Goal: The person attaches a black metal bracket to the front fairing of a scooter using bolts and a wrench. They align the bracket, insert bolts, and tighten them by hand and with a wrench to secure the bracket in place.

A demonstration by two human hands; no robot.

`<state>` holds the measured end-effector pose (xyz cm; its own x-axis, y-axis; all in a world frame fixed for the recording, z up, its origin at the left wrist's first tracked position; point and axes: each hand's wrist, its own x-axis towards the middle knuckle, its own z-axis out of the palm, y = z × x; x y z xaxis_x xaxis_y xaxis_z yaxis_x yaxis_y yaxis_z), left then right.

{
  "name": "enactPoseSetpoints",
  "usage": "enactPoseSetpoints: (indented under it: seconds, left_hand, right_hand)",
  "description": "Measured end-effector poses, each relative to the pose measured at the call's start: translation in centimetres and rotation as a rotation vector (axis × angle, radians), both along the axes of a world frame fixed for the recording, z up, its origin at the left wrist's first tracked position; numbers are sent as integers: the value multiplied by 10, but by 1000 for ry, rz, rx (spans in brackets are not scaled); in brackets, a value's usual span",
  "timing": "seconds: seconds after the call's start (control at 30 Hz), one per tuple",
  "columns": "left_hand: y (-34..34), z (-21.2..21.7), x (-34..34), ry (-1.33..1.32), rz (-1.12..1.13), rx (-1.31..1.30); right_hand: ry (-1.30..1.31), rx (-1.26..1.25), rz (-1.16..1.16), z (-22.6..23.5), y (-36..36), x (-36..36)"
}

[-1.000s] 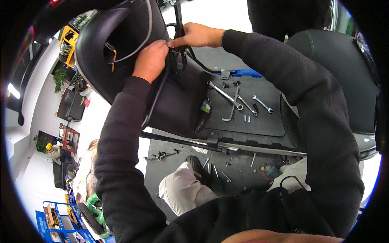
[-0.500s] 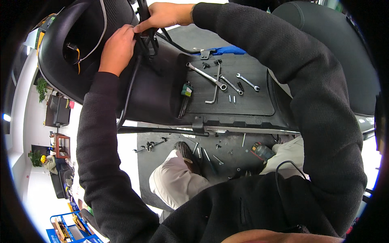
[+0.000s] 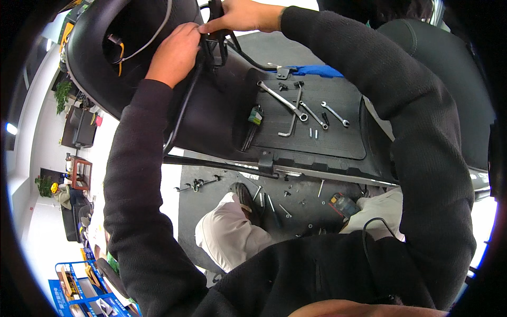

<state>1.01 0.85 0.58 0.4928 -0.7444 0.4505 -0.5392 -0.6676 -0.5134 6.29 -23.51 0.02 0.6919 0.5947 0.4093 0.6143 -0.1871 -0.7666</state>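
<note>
At the scooter's black front panel [image 3: 216, 98], both my hands meet over a black metal bracket [image 3: 217, 48]. My right hand [image 3: 245, 15] grips the bracket from its far side, its thumb reaching across. Against that thumb tip press the fingers of my left hand [image 3: 177, 55], closed together at the near side; whatever is between them is hidden. A black tubular bar [image 3: 182, 111] runs down from below my left hand. Just left of it, a grey cable [image 3: 157, 36] and an orange-wired connector [image 3: 117, 45] hang in an opening of the panel.
On the footboard [image 3: 332, 149] lie a large ring wrench [image 3: 277, 97], two smaller wrenches, a bent hex key [image 3: 294, 117] and a green-clipped key set [image 3: 255, 115]. The seat [image 3: 443, 79] is at right. Bolts, tools and a red-black power tool [image 3: 343, 204] lie on the floor mat.
The whole view has shifted, so the scooter and my hands appear further right. My hands keep the same hold at the bracket. The footboard tools lie as before.
</note>
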Motion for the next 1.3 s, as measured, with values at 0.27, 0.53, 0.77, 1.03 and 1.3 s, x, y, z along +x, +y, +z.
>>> enactPoseSetpoints:
  seconds: [0.27, 0.53, 0.77, 1.03, 1.3]
  left_hand:
    - [-4, 2, 0, 71, 37, -84]
    - [3, 2, 3, 20, -41, -24]
    - [-4, -2, 2, 29, 28, -96]
    - [4, 2, 3, 25, -19, -16]
    - [-3, -5, 2, 9, 77, -76]
  right_hand:
    - [50, 54, 59, -4, 5, 6]
    - [69, -60, -22, -7, 9, 9]
    - [54, -65, -39, -9, 12, 14]
    - [34, -69, -38, -8, 10, 10]
    - [52, -83, -53, -6, 13, 12]
